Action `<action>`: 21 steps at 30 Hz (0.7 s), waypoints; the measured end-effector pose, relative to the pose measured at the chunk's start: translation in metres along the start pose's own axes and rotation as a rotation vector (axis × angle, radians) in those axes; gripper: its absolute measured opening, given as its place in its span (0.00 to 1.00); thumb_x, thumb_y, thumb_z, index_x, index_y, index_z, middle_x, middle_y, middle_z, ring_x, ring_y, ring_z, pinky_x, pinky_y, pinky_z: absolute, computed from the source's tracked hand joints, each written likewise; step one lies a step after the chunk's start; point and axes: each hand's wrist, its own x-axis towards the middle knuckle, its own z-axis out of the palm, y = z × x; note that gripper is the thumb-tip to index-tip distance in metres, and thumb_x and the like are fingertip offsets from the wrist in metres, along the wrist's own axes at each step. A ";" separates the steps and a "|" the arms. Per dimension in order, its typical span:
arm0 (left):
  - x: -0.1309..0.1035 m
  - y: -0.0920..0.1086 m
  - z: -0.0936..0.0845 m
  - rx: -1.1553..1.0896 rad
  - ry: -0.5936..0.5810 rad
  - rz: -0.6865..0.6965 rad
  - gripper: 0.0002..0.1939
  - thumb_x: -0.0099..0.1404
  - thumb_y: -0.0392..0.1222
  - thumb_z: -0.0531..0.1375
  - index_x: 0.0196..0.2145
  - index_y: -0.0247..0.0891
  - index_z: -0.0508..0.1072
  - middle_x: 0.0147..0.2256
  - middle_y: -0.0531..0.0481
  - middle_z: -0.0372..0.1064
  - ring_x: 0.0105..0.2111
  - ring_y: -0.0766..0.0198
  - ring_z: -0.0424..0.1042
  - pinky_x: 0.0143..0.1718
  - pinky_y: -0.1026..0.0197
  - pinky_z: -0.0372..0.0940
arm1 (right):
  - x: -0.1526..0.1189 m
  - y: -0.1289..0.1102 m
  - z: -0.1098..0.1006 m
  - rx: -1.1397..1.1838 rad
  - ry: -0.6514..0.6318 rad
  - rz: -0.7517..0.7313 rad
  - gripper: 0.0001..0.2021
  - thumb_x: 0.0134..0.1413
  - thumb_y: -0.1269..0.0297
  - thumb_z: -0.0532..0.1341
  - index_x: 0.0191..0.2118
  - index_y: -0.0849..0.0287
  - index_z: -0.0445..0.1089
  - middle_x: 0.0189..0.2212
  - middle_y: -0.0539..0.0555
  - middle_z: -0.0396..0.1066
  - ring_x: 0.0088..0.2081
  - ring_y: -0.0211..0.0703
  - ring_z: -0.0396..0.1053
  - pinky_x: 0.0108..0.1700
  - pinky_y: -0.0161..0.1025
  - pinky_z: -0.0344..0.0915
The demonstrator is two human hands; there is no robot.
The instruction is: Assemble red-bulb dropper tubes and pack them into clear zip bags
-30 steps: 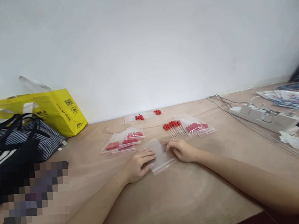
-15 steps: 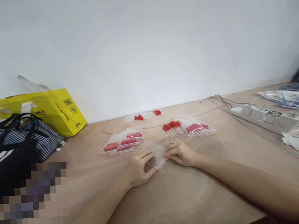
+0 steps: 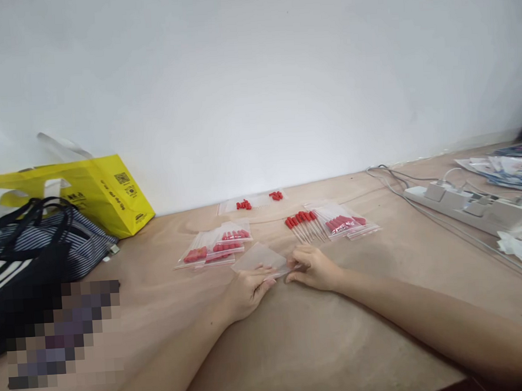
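Note:
Between my hands lies a clear plastic zip bag [image 3: 259, 258] with nothing seen inside. My left hand [image 3: 248, 289] pinches its near edge between thumb and fingers. At its right corner my right hand [image 3: 310, 267] is closed on the same bag. Filled bags with red-ended pieces [image 3: 222, 245] overlap just beyond my left hand. Loose red-tipped sticks [image 3: 304, 225] lie fanned out beyond my right hand, beside more filled bags [image 3: 343, 221]. Near the wall, red pieces [image 3: 244, 205] rest on clear bags.
A yellow bag [image 3: 128, 197] and a striped black bag [image 3: 84, 241] stand at the left. On the right are a white power strip [image 3: 469, 207] with cables, a crumpled tissue [image 3: 521, 248] and flat packets [image 3: 507, 171]. The wall closes off the wooden table's far side.
My left hand's fingers have closed onto the bag's near edge, and the bag has turned, its near edge lifting slightly. The view has shifted a little to the left.

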 end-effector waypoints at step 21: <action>-0.001 0.003 0.002 0.032 0.086 -0.259 0.14 0.59 0.47 0.55 0.23 0.39 0.74 0.23 0.55 0.72 0.22 0.69 0.68 0.25 0.69 0.58 | 0.000 -0.010 0.000 -0.110 -0.063 0.009 0.06 0.45 0.61 0.61 0.29 0.58 0.70 0.26 0.52 0.65 0.31 0.39 0.59 0.33 0.37 0.54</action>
